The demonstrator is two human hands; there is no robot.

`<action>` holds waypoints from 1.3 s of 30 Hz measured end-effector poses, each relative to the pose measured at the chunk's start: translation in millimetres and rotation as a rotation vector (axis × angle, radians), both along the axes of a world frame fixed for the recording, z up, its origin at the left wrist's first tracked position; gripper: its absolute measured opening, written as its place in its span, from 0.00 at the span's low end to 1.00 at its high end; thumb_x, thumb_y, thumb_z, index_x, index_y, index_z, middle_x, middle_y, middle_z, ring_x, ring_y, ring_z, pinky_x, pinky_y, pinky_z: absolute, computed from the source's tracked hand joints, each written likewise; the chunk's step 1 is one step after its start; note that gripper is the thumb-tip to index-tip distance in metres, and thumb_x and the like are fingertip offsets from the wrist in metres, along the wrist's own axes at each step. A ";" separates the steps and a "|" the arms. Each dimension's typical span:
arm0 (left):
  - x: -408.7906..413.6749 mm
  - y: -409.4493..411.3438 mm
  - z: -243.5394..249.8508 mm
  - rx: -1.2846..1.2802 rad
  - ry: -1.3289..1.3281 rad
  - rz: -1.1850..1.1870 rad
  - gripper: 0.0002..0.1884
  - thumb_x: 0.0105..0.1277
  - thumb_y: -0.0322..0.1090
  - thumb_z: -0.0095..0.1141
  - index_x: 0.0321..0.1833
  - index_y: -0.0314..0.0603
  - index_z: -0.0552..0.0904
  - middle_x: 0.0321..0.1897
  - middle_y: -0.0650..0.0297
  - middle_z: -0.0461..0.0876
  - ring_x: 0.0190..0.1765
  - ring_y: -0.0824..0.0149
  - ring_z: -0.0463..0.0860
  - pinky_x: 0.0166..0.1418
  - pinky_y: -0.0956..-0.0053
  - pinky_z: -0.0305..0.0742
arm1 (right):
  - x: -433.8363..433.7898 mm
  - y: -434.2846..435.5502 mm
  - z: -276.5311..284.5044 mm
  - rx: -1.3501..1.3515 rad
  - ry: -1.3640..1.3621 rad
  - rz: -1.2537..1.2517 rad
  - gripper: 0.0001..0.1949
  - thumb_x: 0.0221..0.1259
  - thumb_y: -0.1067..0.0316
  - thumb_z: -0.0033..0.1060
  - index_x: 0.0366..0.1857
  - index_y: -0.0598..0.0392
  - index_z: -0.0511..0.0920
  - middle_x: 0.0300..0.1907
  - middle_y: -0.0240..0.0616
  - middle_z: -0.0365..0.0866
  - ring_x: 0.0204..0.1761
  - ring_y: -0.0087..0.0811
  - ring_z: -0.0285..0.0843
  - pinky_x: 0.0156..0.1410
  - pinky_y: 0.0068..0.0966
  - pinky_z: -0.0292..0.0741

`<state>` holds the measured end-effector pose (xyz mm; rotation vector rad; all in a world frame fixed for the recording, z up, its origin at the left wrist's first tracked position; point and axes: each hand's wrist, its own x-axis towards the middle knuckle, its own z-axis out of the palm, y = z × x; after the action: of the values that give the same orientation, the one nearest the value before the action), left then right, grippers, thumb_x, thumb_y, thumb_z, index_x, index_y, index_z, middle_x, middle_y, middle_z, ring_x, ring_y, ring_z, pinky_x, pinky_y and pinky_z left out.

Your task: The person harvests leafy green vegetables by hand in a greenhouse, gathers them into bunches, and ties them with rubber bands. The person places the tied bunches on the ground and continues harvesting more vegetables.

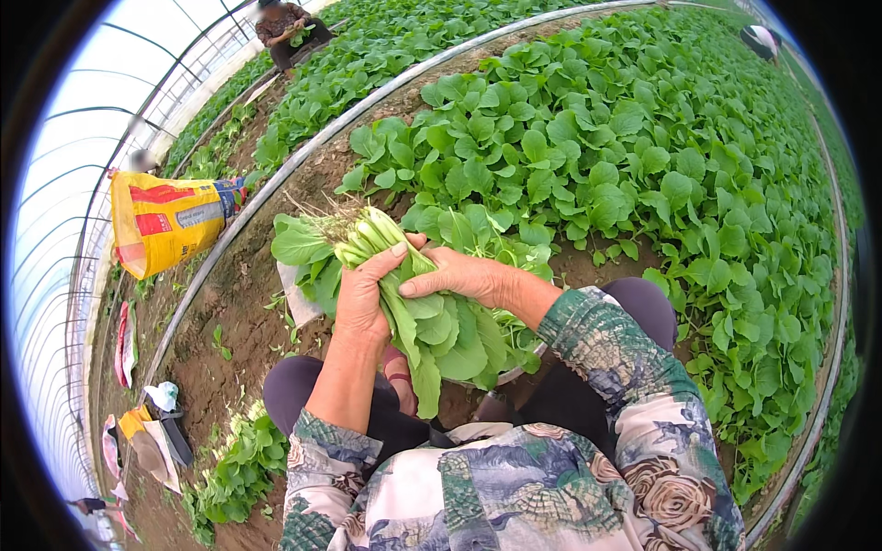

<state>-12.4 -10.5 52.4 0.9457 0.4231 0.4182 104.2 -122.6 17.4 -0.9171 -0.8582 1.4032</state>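
A bunch of leafy greens (441, 330) with pale stems and dirty roots is held between both hands, roots toward the upper left and leaves hanging down toward the lap. My left hand (368, 293) wraps the stems from the left, its thumb across them. From the right, my right hand (451, 275) grips the same bunch, thumb on the leaves. Beneath and behind the bunch lie more loose greens (482, 237), partly hidden, over what seems a pale-rimmed container. Pulled greens (238, 472) lie in a pile on the soil at lower left.
Dense growing greens (620, 158) fill the right side. A long pipe or hose (303, 148) curves past on the left. Beyond it stands a yellow printed sack (169, 217); bags lie on the soil. One person (289, 31) crouches at upper left; another (761, 41) bends at upper right.
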 end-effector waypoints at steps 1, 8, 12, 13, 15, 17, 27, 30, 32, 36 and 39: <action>-6.3 -6.5 9.9 0.094 0.004 -0.005 0.17 0.59 0.22 0.62 0.52 0.33 0.78 0.46 0.52 0.85 0.44 0.62 0.85 0.51 0.67 0.82 | -2.5 -4.1 5.0 -0.020 0.018 0.041 0.37 0.53 0.51 0.74 0.63 0.61 0.70 0.56 0.41 0.79 0.54 0.31 0.79 0.62 0.31 0.75; -44.3 -0.3 33.6 0.209 -0.208 -0.359 0.56 0.40 0.50 0.78 0.73 0.34 0.63 0.65 0.43 0.73 0.68 0.51 0.73 0.73 0.57 0.67 | -22.7 -9.9 30.2 0.058 -0.064 0.129 0.37 0.52 0.56 0.75 0.66 0.60 0.69 0.60 0.41 0.76 0.61 0.34 0.73 0.69 0.31 0.69; -50.3 6.4 23.7 0.129 -0.366 -0.452 0.68 0.37 0.57 0.79 0.78 0.35 0.51 0.69 0.40 0.67 0.72 0.49 0.67 0.75 0.55 0.63 | -36.0 -5.7 35.7 -0.019 0.056 0.211 0.37 0.53 0.57 0.74 0.67 0.59 0.68 0.60 0.39 0.76 0.62 0.34 0.73 0.69 0.31 0.68; -50.8 6.0 21.6 0.097 -0.401 -0.456 0.68 0.37 0.58 0.79 0.78 0.35 0.50 0.69 0.39 0.66 0.72 0.49 0.67 0.75 0.55 0.63 | -40.6 -4.6 34.6 -0.021 0.051 0.201 0.37 0.53 0.57 0.74 0.66 0.59 0.68 0.60 0.39 0.76 0.61 0.34 0.73 0.69 0.31 0.69; -50.0 9.8 7.9 0.041 -0.413 -0.457 0.63 0.36 0.51 0.79 0.76 0.34 0.57 0.66 0.39 0.70 0.67 0.48 0.73 0.73 0.54 0.66 | -47.5 -3.4 30.9 -0.036 0.089 0.187 0.36 0.54 0.58 0.73 0.66 0.59 0.68 0.59 0.39 0.76 0.60 0.33 0.74 0.68 0.31 0.69; -55.5 18.7 1.7 0.043 -0.354 -0.508 0.59 0.36 0.47 0.79 0.74 0.33 0.62 0.64 0.40 0.73 0.63 0.49 0.77 0.71 0.54 0.69 | -49.3 -2.0 21.4 -0.064 0.178 0.182 0.35 0.55 0.59 0.72 0.66 0.59 0.68 0.59 0.39 0.77 0.60 0.34 0.75 0.68 0.31 0.70; -93.1 113.9 42.3 0.030 -0.383 0.085 0.20 0.57 0.28 0.64 0.53 0.35 0.74 0.35 0.60 0.78 0.36 0.64 0.80 0.49 0.67 0.80 | -69.7 57.1 -73.3 -0.116 0.176 0.083 0.35 0.63 0.38 0.58 0.63 0.59 0.73 0.58 0.41 0.80 0.58 0.35 0.78 0.64 0.38 0.74; -110.2 184.5 93.0 0.573 -0.067 0.270 0.19 0.57 0.26 0.63 0.52 0.35 0.74 0.33 0.61 0.79 0.38 0.66 0.81 0.49 0.66 0.80 | -70.5 57.4 -111.2 -0.269 0.074 0.225 0.35 0.64 0.34 0.54 0.59 0.58 0.75 0.52 0.44 0.84 0.56 0.36 0.80 0.62 0.38 0.75; -93.3 204.8 104.5 1.011 0.258 0.378 0.19 0.56 0.26 0.64 0.51 0.36 0.74 0.32 0.60 0.80 0.38 0.64 0.82 0.47 0.66 0.79 | -68.6 65.2 -133.7 -0.363 0.077 0.243 0.35 0.62 0.33 0.55 0.57 0.58 0.76 0.50 0.44 0.84 0.55 0.36 0.81 0.60 0.36 0.75; -19.1 217.2 78.7 1.911 1.011 0.290 0.17 0.52 0.29 0.61 0.43 0.36 0.71 0.37 0.48 0.82 0.43 0.43 0.82 0.45 0.54 0.76 | -50.1 96.8 -140.3 -0.387 -0.008 0.256 0.31 0.66 0.40 0.56 0.58 0.60 0.75 0.52 0.44 0.84 0.55 0.34 0.81 0.62 0.34 0.74; 24.4 235.8 15.7 2.203 0.954 -0.107 0.14 0.51 0.23 0.55 0.41 0.34 0.71 0.35 0.48 0.82 0.41 0.47 0.84 0.43 0.56 0.80 | -38.6 123.2 -150.2 -0.323 -0.020 0.253 0.31 0.65 0.39 0.57 0.57 0.59 0.75 0.50 0.42 0.84 0.53 0.32 0.81 0.60 0.32 0.74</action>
<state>12.0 225.2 68.1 3.3577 0.6867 0.1445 65.7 0.6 -132.8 -1.0944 -0.7959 1.7906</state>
